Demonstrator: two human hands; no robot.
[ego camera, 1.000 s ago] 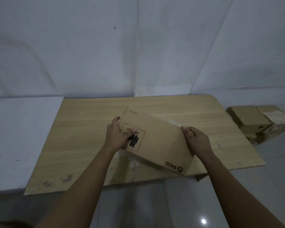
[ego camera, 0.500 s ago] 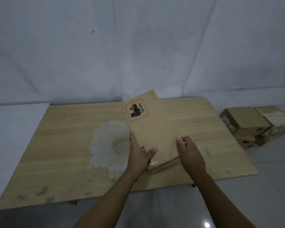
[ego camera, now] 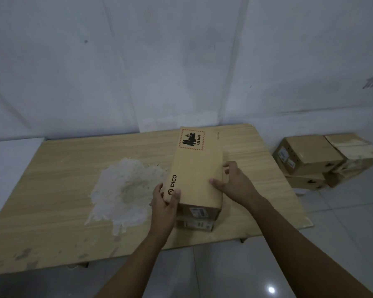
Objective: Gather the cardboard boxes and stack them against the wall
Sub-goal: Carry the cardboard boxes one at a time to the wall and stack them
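A long brown cardboard box (ego camera: 197, 168) marked PICO and UN 3481 lies lengthwise on top of a second box (ego camera: 195, 224), of which only the labelled near end shows. Both rest on a wooden board (ego camera: 73, 201) that reaches the white wall (ego camera: 181, 61). My left hand (ego camera: 165, 200) grips the top box's near left corner, thumb on its top face. My right hand (ego camera: 235, 181) holds its right side, thumb on top and fingers curled over the right edge.
A rough white patch (ego camera: 125, 190) covers the board left of the boxes. Several more cardboard boxes (ego camera: 323, 160) are stacked on the tiled floor (ego camera: 224, 272) against the wall at the right. A white slab (ego camera: 7, 164) lies left of the board.
The box was turned from a diagonal tilt to point at the wall, moved right and set flat on the lower box. My left hand slid to its near left corner; the white patch came into view.
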